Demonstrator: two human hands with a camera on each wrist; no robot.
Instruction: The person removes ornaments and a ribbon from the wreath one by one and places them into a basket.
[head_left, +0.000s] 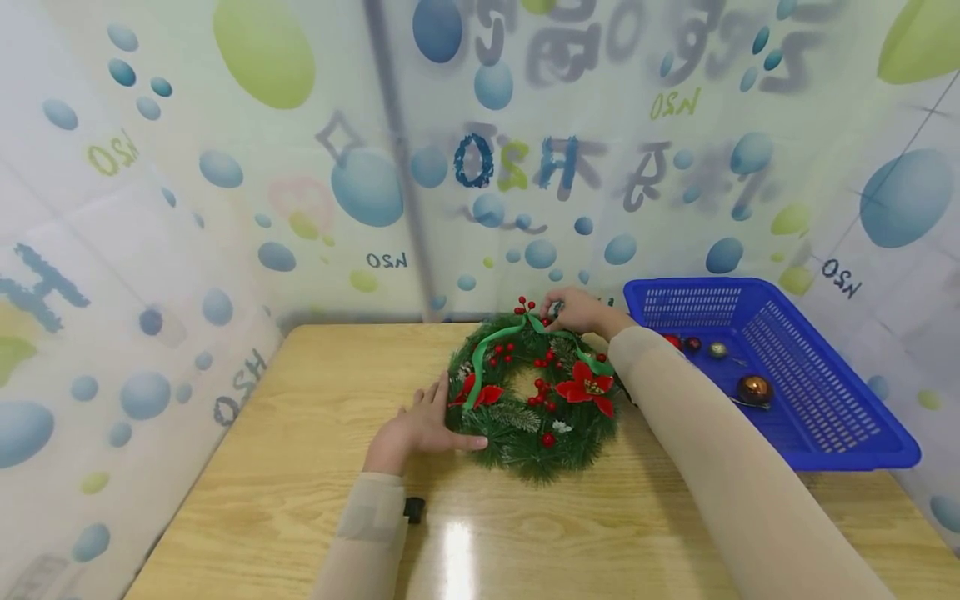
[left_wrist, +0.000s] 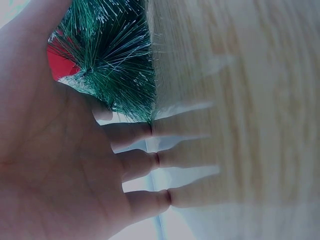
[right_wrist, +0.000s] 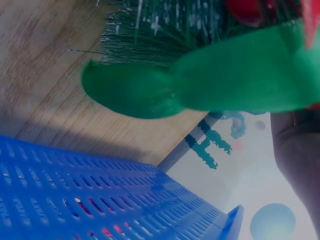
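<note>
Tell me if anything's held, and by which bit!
The left hand grips nothing, resting against the wreath. The right hand is at the top of the green ribbon; I can't tell whether it pinches it.

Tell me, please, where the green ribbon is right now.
In the head view, just right of center, the green ribbon drapes over the far side of the Christmas wreath, by the right hand, its tails spreading to both sides.

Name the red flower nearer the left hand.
The left flower, beside the left hand and crossed by green ribbon; the right flower is across the wreath.
</note>
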